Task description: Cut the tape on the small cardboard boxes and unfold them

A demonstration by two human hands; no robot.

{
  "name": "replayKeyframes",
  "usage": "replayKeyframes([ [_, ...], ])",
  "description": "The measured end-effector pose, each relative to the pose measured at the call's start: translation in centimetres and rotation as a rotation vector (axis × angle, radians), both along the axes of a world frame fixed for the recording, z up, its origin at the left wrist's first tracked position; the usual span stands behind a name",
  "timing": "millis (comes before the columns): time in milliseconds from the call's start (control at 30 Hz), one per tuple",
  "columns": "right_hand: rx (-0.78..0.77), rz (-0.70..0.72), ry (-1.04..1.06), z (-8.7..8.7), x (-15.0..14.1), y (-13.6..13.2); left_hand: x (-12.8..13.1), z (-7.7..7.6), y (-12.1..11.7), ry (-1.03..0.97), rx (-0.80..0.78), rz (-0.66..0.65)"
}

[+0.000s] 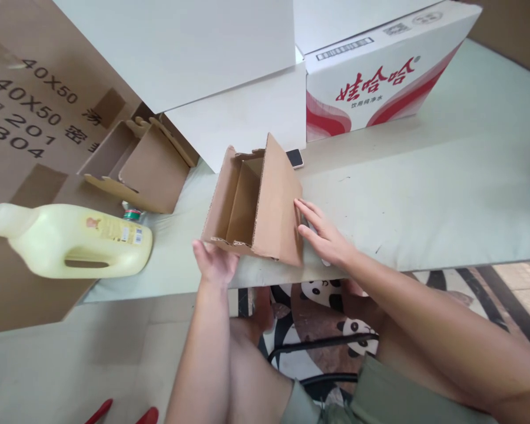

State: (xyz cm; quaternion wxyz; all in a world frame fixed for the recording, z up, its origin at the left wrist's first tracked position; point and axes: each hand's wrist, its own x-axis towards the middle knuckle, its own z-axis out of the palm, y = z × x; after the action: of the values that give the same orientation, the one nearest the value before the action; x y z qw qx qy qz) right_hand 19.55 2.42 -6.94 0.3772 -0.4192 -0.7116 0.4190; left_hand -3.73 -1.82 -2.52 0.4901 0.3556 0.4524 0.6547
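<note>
A small brown cardboard box (279,203) sits tilted on the table, its open top showing the hollow inside. At its near left corner, my left hand (214,263) grips the cardboard, thumb up along the outer side and the other fingers partly hidden beneath. Against the right side panel rests my right hand (324,235), fingers stretched out and touching the surface without wrapping round it. Just behind the box lies a small dark-screened device (295,158), partly covered by it. Something pale, mostly hidden, shows under my right hand.
A second open cardboard box (156,168) stands to the left, near a yellow plastic jug (110,241) and a green-capped item (132,214). White cartons (238,115) and a red-and-white carton (380,88) line the back. The pale-covered table (424,194) ends close to my forearms.
</note>
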Motion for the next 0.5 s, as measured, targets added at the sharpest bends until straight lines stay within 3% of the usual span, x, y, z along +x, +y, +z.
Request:
replayKeyframes([
  [133, 0.011, 0.032, -0.009, -0.1, -0.1, -0.1, 0.4, 0.9, -0.4, 0.088, 0.053, 0.076],
  [333, 0.032, 0.063, -0.107, 0.3, -0.7, -0.5, 0.3, 3.2, 0.0, 0.317, 0.364, 0.030],
  [400, 0.082, -0.028, -0.206, 0.7, -0.5, -0.4, 0.2, 3.7, 0.1, 0.395, 0.385, 0.037],
  [500, 0.073, -0.194, -0.481, 1.0, 0.3, 0.0, 0.3, 3.8, 0.1, 0.354, 0.384, 0.040],
])
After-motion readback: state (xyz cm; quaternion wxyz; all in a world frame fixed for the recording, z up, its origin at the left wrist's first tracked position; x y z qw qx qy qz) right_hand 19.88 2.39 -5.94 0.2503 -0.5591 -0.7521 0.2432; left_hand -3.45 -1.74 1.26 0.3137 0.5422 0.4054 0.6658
